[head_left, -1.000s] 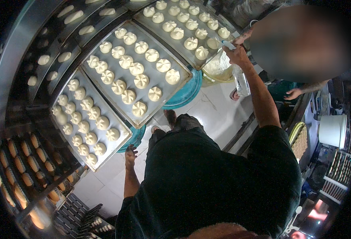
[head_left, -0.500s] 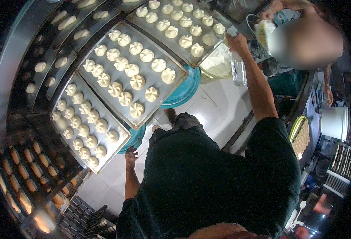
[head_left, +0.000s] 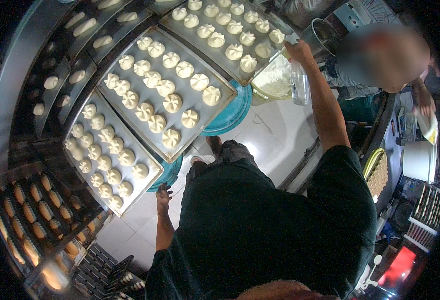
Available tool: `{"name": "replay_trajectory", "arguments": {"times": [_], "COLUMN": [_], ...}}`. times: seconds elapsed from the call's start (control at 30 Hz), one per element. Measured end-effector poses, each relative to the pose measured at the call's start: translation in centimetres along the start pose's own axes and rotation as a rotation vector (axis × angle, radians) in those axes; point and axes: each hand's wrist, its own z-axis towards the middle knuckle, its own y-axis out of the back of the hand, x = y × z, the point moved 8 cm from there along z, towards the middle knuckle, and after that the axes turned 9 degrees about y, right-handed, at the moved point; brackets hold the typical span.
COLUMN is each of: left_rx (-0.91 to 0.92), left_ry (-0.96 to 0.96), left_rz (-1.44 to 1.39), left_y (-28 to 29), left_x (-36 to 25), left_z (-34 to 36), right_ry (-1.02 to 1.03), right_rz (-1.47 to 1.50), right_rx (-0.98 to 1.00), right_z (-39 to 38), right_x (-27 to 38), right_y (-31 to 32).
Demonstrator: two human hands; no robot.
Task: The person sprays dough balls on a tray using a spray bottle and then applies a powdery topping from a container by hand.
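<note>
On my feed, the right hand (head_left: 297, 51) is wrapped round the top of a clear spray bottle (head_left: 300, 85), upright or nearly so, its body hanging below the fist. Whether a finger is pressing the trigger, I can't tell from here. That arm is stretched well out, and the bottle's pale head sits right by the corner of the far tray (head_left: 192, 35).

Over to the left hand (head_left: 164, 196): fingers loosely apart, half curled, palm relaxed, hovering low, just beside the near tray (head_left: 141, 186).

Between those two lies the middle tray (head_left: 186, 136), and all three carry rows of pale, swirl-topped buns (head_left: 172, 103), mostly spaced apart, a few touching. Under the tray edges I've got a teal tub (head_left: 235, 112) peeking out, and another teal rim (head_left: 171, 172) close to the left hand. Next to the bottle there's a tub of pale powder (head_left: 275, 82), partly under the far tray.

Further out now: lower left, browned loaves (head_left: 40, 205) in rows inside a dark rack. On my right, a co-worker leans in, one hand (head_left: 423, 102) blurred above a white bucket (head_left: 419, 160). Nearer the dark shirt (head_left: 265, 220), a tan slab (head_left: 377, 172) rests at the counter's edge in something yellow-green.
</note>
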Motion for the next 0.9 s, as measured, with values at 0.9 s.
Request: {"name": "replay_trajectory", "arguments": {"times": [0.9], "left_rx": [-0.171], "left_ry": [0.142], "left_rz": [-0.087], "left_y": [1.2], "left_x": [3.6], "left_z": [0.7], "right_ry": [0.347], "right_rz": [-0.152], "right_rx": [-0.140], "right_z": [-7.5], "right_x": [6.4], "right_y": [-2.7]}}
